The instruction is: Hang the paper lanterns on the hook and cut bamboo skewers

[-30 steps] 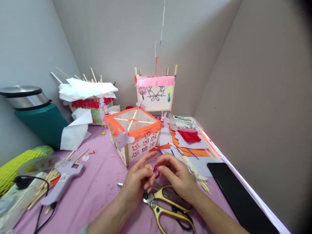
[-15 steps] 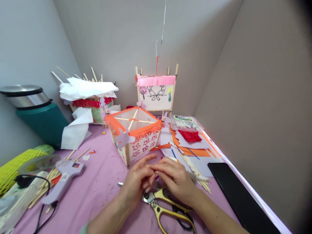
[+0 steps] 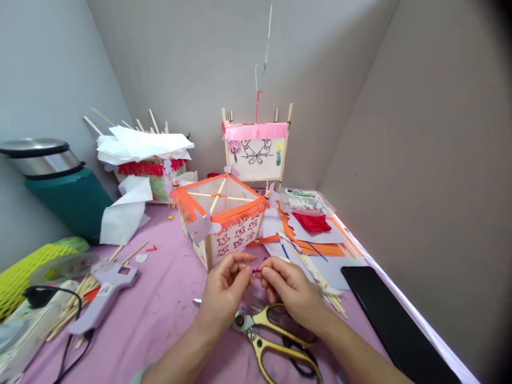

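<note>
A small magenta strip, perhaps twisted paper or cord, [image 3: 256,271] stretches between my fingertips. My left hand [image 3: 230,288] pinches one end and my right hand [image 3: 286,285] pinches the other. Most of the strip is hidden by the fingers. Just beyond my hands stands a paper lantern [image 3: 236,234] on a wooden stick frame, with an orange fringed rim, red star drawings and crossed sticks over its open top. Below my hands lie gold-handled scissors [image 3: 262,345], partly covered by my right hand, with a second, dark-handled pair [image 3: 298,368] under them.
At left are a lilac glue gun [image 3: 104,301] with a cord, wooden sticks [image 3: 64,320] and a teal bottle [image 3: 66,200]. Behind stand a pink-topped lantern [image 3: 257,152] and one covered with white paper [image 3: 144,144]. A black phone-like slab [image 3: 394,325] and red paper [image 3: 312,223] lie right.
My hands have drawn slightly apart, and the magenta strip now shows between the fingertips. The left fingers have turned from a loose curl into a pinch. The objects around have stayed put.
</note>
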The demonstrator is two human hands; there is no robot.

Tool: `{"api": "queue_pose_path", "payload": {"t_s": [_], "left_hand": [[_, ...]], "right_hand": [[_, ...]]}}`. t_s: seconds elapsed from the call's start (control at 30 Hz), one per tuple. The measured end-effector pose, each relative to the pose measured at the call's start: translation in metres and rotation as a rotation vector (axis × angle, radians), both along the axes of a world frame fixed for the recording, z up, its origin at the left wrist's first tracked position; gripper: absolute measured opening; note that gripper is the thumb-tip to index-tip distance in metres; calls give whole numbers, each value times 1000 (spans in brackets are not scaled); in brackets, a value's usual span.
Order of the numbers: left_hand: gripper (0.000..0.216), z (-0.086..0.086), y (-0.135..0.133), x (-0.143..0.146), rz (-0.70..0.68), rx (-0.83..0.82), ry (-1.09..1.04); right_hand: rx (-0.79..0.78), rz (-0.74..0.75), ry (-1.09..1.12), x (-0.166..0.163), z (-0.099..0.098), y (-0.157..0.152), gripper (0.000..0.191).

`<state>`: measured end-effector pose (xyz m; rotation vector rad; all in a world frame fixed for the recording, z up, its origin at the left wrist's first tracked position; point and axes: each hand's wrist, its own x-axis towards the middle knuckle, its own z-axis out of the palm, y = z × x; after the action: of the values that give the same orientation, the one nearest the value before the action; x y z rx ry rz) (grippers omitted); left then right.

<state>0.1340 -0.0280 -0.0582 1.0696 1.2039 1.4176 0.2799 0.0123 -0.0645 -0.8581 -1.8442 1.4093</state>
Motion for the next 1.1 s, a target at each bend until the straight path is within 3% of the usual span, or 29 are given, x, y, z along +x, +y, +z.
{"api": "queue_pose_path", "payload": {"t_s": [0.1, 0.27, 0.37, 0.47, 0.53, 0.63, 0.73, 0.8, 0.93, 1.1], "left_hand": [[16, -1, 0, 2, -8, 16, 36], [15, -5, 0, 6, -33, 6, 37], [16, -7, 1, 8, -39, -19, 36], [18, -10, -1, 8, -30, -27, 88], [18, -12, -2, 8, -23, -6, 177], [19, -13, -4, 8, -32, 15, 288], [21, -12, -3, 8, -61, -50, 222], [20, -10, 0, 7, -89, -103, 121], [15, -8, 3, 3, -132, -123, -83], [22, -7, 3, 1, -163, -138, -202]], "right_hand": [[-290, 39, 218, 1, 2, 4, 21], [-547, 99, 517, 3, 3, 10, 13], [-630, 88, 633, 3, 3, 11, 11], [-606, 41, 629, 2, 1, 10, 11], [-483, -4, 534, 0, 0, 8, 10], [-112, -101, 315, -2, 1, 4, 8], [298, -193, 150, -3, 2, 1, 10], [490, -204, 72, -3, 0, 0, 14], [703, -184, -13, 0, -4, 1, 19], [828, -207, -100, 3, -6, 3, 21]]}}
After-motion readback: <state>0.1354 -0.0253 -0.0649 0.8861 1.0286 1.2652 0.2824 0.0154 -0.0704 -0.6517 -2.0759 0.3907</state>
